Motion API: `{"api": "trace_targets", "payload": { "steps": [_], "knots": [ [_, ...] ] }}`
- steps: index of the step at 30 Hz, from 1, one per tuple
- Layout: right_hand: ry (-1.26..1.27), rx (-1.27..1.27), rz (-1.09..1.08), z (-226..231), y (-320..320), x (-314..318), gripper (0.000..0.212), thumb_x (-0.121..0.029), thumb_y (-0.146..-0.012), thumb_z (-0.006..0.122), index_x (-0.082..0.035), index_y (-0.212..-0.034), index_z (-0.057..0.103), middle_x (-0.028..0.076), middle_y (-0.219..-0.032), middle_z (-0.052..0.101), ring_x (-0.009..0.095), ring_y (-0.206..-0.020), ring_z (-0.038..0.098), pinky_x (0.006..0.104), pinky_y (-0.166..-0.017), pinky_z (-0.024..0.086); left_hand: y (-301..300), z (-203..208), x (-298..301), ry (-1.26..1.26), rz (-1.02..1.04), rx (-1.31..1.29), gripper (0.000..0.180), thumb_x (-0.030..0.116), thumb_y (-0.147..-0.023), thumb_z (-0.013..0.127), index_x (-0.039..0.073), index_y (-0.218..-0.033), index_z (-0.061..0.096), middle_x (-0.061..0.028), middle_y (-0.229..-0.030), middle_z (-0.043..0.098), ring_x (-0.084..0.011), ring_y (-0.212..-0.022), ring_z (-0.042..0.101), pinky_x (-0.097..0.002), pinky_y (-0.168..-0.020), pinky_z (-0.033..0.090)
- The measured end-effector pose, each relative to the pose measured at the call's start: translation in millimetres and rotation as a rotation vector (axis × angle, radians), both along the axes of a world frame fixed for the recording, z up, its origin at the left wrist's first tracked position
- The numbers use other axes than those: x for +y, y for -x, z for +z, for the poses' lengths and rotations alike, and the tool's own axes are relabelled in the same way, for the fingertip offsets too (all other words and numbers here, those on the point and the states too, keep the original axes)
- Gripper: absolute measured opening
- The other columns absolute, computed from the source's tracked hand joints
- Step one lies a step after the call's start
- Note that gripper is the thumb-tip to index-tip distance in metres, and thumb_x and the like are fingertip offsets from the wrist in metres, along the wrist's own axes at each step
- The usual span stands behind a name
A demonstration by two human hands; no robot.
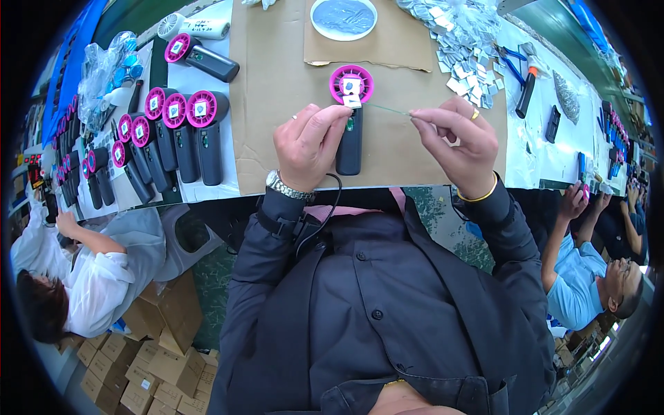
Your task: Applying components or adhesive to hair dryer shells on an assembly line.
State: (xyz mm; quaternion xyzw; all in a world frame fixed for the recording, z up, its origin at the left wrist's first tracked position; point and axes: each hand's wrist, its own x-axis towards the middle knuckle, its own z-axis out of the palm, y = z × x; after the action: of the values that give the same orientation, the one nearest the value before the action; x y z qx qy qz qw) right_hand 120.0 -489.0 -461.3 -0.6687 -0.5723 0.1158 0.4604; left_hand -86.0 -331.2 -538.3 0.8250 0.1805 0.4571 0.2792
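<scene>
We see our left hand (309, 144) closed around a handheld fan (351, 117), the grip wrapped about its black handle while the pink round head points away from us. The fan lies on a brown cardboard sheet (277, 76) that covers the middle of the worktop (546, 159). A small white square label (352, 101) sits on the fan just below its head, close to our left fingertips.

Our right hand (460, 142) is pinched shut, thumb and forefinger nipping the end of a thin clear strip (389, 109) that runs from there to the fan. We cannot tell what the strip is made of.

To the left, a row of finished fans (176, 135) lies side by side, pink heads up. A white plate (344, 19) rests on the far side of the cardboard, and a heap of small silvery packets (460, 41) spreads to its right. Blue-handled pliers (510, 63) lie beyond that heap. Other people sit at both sides of us.
</scene>
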Motion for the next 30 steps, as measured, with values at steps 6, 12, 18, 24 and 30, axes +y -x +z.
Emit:
{"api": "trace_targets", "payload": {
  "steps": [6,12,18,24,30],
  "knots": [
    [-0.234,-0.417,0.227,1.1,-8.4,9.9,0.037,0.013,-0.077,0.085,-0.001,-0.111,0.083,0.003,-0.082,0.057,0.017,-0.065,0.054,0.0333,-0.058,0.041,-0.5,1.9,-0.1,0.003,0.048,-0.011,0.023,0.002,-0.092,0.087,0.009,-0.111,0.077,-0.0032,-0.075,0.064,-0.0171,-0.059,0.060,-0.0341,-0.051,0.044],
    [-0.264,-0.612,0.309,2.1,-14.4,10.0,0.049,0.010,-0.067,0.087,-0.002,-0.114,0.082,0.003,-0.081,0.052,0.019,-0.065,0.053,0.0357,-0.057,0.041,-1.7,2.6,0.3,0.009,0.057,-0.005,0.021,0.002,-0.093,0.087,0.008,-0.110,0.077,-0.0023,-0.073,0.063,-0.0148,-0.058,0.058,-0.0331,-0.050,0.043],
    [-0.223,-0.634,0.328,7.0,-14.4,2.3,0.051,0.008,-0.066,0.087,-0.002,-0.115,0.082,0.002,-0.081,0.051,0.018,-0.065,0.053,0.0355,-0.057,0.041,-1.6,3.0,0.3,-0.005,0.052,-0.009,0.022,0.002,-0.092,0.087,0.008,-0.110,0.078,-0.0018,-0.072,0.061,-0.0146,-0.057,0.056,-0.0331,-0.050,0.042],
    [-0.245,-0.574,0.256,14.6,-11.4,-0.4,0.040,0.008,-0.074,0.089,-0.001,-0.113,0.083,0.003,-0.082,0.054,0.017,-0.066,0.055,0.0344,-0.057,0.041,-1.5,1.4,1.8,-0.007,0.036,-0.017,0.021,0.001,-0.092,0.087,0.008,-0.109,0.078,-0.0015,-0.072,0.061,-0.0146,-0.056,0.055,-0.0334,-0.050,0.041],
    [-0.055,-0.203,-0.051,28.1,-23.2,20.7,0.022,0.002,-0.093,0.084,-0.005,-0.114,0.085,0.007,-0.087,0.062,0.020,-0.066,0.057,0.0325,-0.059,0.044,0.5,2.1,-0.5,0.024,0.026,-0.037,0.035,0.006,-0.089,0.093,0.007,-0.118,0.074,-0.0001,-0.069,0.054,-0.0121,-0.054,0.049,-0.0304,-0.049,0.037]
  ]
}}
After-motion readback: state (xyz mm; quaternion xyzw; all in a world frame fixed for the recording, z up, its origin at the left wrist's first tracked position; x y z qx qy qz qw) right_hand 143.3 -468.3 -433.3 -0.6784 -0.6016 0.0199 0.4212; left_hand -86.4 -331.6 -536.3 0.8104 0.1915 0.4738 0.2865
